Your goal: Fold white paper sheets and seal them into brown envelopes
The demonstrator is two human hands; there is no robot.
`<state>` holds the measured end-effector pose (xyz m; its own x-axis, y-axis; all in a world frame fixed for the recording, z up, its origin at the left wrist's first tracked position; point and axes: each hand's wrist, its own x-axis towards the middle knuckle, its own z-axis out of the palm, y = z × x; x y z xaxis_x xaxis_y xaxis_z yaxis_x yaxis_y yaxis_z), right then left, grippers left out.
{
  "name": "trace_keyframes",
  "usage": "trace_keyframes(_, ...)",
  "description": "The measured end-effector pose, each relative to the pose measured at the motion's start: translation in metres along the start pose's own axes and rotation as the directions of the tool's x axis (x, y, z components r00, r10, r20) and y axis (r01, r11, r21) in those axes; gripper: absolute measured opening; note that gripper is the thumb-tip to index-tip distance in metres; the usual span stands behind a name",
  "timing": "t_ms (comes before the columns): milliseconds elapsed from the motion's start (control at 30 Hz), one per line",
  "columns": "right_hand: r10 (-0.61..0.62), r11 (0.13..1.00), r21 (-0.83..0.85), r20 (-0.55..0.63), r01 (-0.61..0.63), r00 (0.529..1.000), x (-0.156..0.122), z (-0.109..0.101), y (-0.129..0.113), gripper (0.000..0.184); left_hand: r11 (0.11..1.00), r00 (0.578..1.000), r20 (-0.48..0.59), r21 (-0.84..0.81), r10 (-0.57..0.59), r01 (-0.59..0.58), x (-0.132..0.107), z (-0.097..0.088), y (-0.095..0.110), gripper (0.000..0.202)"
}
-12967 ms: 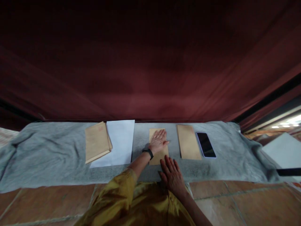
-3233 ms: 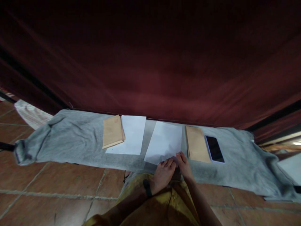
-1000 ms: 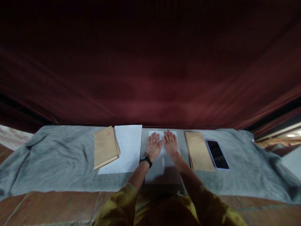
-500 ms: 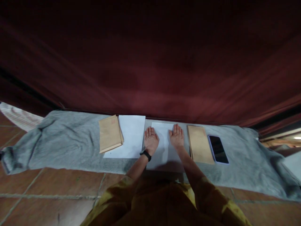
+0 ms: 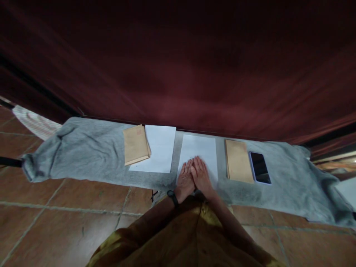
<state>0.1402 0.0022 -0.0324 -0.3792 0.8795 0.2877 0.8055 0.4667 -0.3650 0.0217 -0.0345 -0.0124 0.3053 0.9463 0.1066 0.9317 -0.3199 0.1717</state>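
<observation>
A white sheet of paper (image 5: 199,150) lies on a grey cloth (image 5: 83,155) spread over the tiled floor. My left hand (image 5: 185,181), with a black band at the wrist, and my right hand (image 5: 201,177) rest side by side, flat and open, on the near end of that sheet, fingers pointing away from me. Neither hand holds anything. A second white sheet (image 5: 157,148) lies to the left, with a stack of brown envelopes (image 5: 135,144) overlapping its left edge.
Another stack of brown envelopes (image 5: 238,165) lies right of the middle sheet, with a dark phone (image 5: 259,167) beside it. A dark red curtain (image 5: 178,66) hangs behind the cloth. Brown floor tiles (image 5: 55,222) lie in front. A pale object (image 5: 346,187) shows at the far right.
Both hands have slid from the far end of the middle sheet back toward me and come together at its near end. A brown envelope lay there 13 s ago.
</observation>
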Motion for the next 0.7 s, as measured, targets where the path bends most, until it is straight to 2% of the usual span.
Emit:
trace_keyframes(67, 0.028, 0.998, -0.057, 0.015, -0.028, 0.999, -0.023, -0.005, -0.004, 0.057, 1.0, 1.0, 0.001, 0.011, -0.018, 0.018, -0.002, -0.001, -0.002, 0.065)
trace_keyframes(167, 0.054, 0.991, -0.125, 0.012, -0.052, 0.998, -0.039, -0.015, 0.003, 0.059, 0.999, 0.999, 0.005, 0.001, -0.042, 0.042, -0.006, -0.005, -0.006, 0.061)
trace_keyframes(433, 0.124, 0.969, -0.209, -0.049, -0.132, 0.991, -0.055, -0.031, 0.023, 0.065, 0.995, 0.995, 0.004, -0.016, -0.099, 0.099, -0.027, -0.021, -0.022, 0.073)
trace_keyframes(567, 0.117, 0.967, -0.222, -0.06, -0.128, 0.991, -0.063, -0.034, 0.027, 0.069, 0.994, 0.994, 0.007, 0.014, -0.109, 0.109, -0.034, -0.026, -0.024, 0.074)
trace_keyframes(700, 0.13, 0.962, -0.231, -0.078, -0.145, 0.988, -0.068, -0.035, 0.03, 0.07, 0.996, 0.995, 0.054, 0.034, -0.088, 0.086, -0.035, -0.031, -0.023, 0.072)
